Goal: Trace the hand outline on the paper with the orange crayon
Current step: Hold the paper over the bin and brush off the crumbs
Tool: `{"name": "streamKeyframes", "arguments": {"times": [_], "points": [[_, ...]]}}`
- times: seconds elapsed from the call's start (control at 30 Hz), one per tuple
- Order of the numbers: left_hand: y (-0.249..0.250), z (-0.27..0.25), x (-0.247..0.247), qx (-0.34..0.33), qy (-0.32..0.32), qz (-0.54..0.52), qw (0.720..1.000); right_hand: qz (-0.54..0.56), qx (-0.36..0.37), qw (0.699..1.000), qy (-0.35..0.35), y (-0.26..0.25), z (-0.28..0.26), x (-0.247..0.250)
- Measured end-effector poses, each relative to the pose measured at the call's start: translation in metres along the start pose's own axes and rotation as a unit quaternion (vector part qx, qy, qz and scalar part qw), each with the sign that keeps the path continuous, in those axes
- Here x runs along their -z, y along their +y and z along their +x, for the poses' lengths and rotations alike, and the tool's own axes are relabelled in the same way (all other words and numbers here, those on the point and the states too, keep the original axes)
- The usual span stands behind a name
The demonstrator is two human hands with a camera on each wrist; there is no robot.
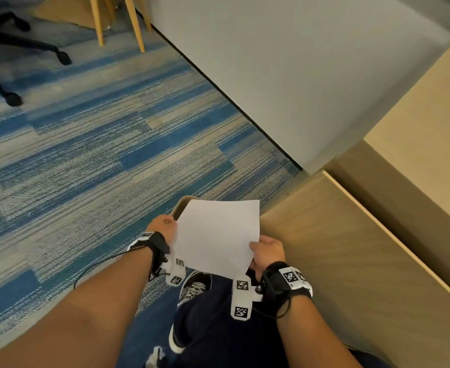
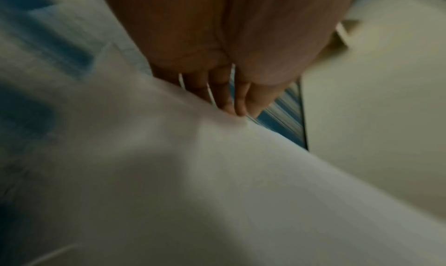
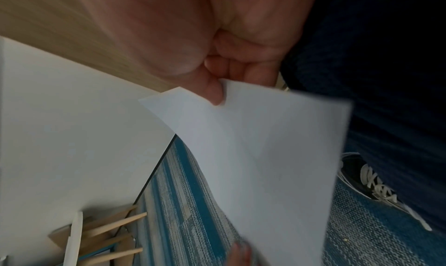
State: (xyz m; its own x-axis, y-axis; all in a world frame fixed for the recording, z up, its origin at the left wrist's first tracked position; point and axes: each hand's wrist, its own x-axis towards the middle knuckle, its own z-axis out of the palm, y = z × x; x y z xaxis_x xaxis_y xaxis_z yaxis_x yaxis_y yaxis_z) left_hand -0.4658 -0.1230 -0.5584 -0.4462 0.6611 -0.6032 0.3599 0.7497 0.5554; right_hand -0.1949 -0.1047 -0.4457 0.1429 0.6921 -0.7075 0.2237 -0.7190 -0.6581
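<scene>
A blank white sheet of paper [image 1: 218, 232] hangs in the air above the carpet, held between both hands. My left hand [image 1: 169, 225] grips its left edge; in the left wrist view the fingers [image 2: 237, 100] lie against the blurred paper [image 2: 217, 174]. My right hand [image 1: 258, 249] pinches the sheet's near right corner, and in the right wrist view the thumb [image 3: 214, 92] lies on top of the paper [image 3: 265, 146] with the fingers curled behind it. No orange crayon shows in any view.
A light wooden table [image 1: 338, 248] runs along the right, beside a white wall [image 1: 298, 75]. A brown curved edge [image 1: 182, 205] peeks from behind the paper. Blue striped carpet [image 1: 99, 155] spreads to the left, with an office chair base [image 1: 6, 49], wooden legs [image 1: 136, 22] and my shoe [image 1: 194, 288].
</scene>
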Motion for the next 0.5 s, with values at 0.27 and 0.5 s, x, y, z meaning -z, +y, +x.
{"name": "streamKeyframes", "arguments": {"times": [0.27, 0.5], "points": [[0.055, -0.123, -0.026, -0.453, -0.209, 0.194, 0.845, 0.041, -0.018, 0.999, -0.002, -0.007, -0.009, -0.003], [0.011, -0.073, -0.018, -0.203, -0.188, 0.206, 0.939, 0.018, -0.022, 0.999, 0.025, -0.009, -0.009, -0.002]]}}
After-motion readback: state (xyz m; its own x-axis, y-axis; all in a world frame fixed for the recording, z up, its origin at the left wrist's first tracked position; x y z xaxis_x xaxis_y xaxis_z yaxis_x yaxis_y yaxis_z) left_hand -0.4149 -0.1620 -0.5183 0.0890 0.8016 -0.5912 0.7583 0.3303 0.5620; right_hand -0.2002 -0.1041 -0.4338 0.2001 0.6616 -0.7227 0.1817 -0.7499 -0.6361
